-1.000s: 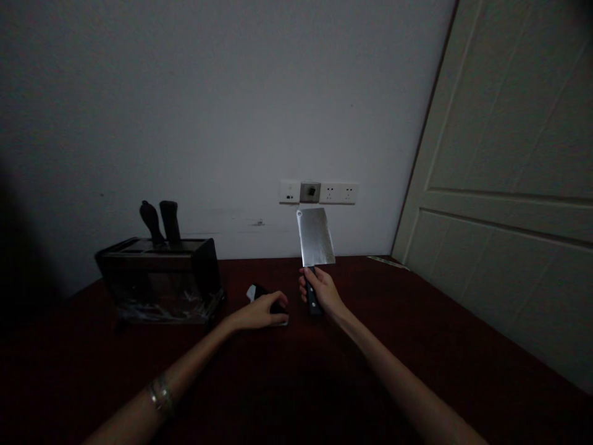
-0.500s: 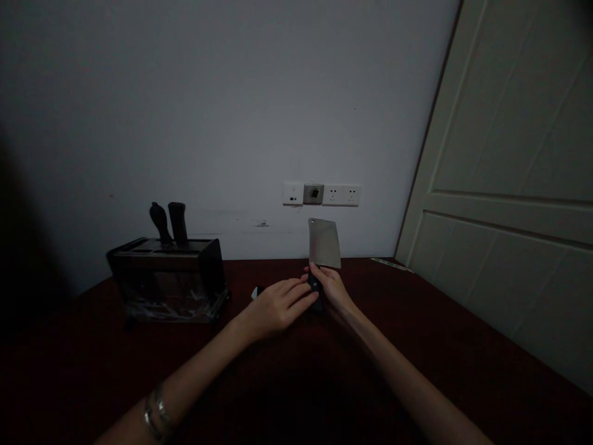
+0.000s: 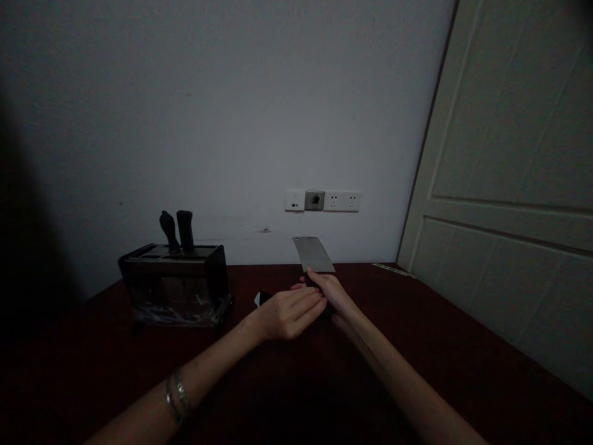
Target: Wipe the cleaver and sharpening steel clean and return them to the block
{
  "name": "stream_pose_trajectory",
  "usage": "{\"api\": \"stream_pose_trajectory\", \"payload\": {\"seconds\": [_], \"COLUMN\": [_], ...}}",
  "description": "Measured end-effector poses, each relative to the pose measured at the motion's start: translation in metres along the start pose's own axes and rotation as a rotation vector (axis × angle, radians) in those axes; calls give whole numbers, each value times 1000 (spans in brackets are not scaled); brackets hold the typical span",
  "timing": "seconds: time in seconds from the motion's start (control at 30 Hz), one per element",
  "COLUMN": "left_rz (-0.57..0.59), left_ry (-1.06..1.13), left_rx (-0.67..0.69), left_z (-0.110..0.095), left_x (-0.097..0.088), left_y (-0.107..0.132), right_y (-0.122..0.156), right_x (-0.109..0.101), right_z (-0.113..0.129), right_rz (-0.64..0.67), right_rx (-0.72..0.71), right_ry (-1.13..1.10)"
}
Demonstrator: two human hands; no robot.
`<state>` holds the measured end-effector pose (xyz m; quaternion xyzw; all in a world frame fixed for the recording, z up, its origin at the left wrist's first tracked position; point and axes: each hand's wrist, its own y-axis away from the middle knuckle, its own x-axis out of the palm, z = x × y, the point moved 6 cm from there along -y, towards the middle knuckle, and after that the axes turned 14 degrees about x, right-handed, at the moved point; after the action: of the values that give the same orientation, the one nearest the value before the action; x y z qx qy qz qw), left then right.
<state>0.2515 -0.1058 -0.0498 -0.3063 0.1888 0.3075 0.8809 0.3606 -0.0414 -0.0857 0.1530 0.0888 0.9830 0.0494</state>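
My right hand (image 3: pixel 330 292) is closed round the dark handle of a cleaver, whose broad steel blade (image 3: pixel 314 254) points away from me, tilted low over the dark red table (image 3: pixel 417 346). My left hand (image 3: pixel 290 311) lies against the right hand and the handle, fingers stretched out and close together. A small black and white object (image 3: pixel 262 298) shows just behind the left hand; I cannot make out what it is.
A dark knife block (image 3: pixel 176 283) with two black handles (image 3: pixel 178 230) sticking up stands at the left near the wall. Wall sockets (image 3: pixel 323 201) sit above the table's far edge. A pale panelled door (image 3: pixel 509 204) runs along the right side.
The cleaver blade has tipped from upright down toward the table. My left hand left the small black and white object and moved right, up against the right hand.
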Motion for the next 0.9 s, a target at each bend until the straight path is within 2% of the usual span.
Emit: {"api": "stream_pose_trajectory", "payload": {"seconds": [0.13,0.27,0.37,0.47,0.53,0.6,0.67,0.7,0.77,0.9], "left_rz": [19,3,-135,-293,-346,-364,-358,-352,-342,-356], "left_ry": [57,76,69,78,85,71,32,8,-29,-37], "left_rx": [-44,-186,-372,-572,-677,-760,-826,-853,-899,-1005], "left_z": [16,48,78,106,120,131,138,140,144,147], "left_x": [-3,-14,-32,-48,-53,-57,-61,-63,-69,-82], "left_y": [-7,-15,-19,-17,-13,-10,-6,-5,-4,-3], "right_y": [10,19,28,39,47,61,76,81,82,74], "right_x": [5,13,18,16,9,7,17,25,45,78], "right_z": [10,30,48,65,85,110,126,129,129,125], "right_rz": [65,234,323,263,82,-170,-365,-421,-469,-513], "right_rx": [-3,20,87,91,-92,-416,-731,-844,-981,-1081], "right_ry": [-37,-152,-113,141,334,508,677,761,895,1038]}}
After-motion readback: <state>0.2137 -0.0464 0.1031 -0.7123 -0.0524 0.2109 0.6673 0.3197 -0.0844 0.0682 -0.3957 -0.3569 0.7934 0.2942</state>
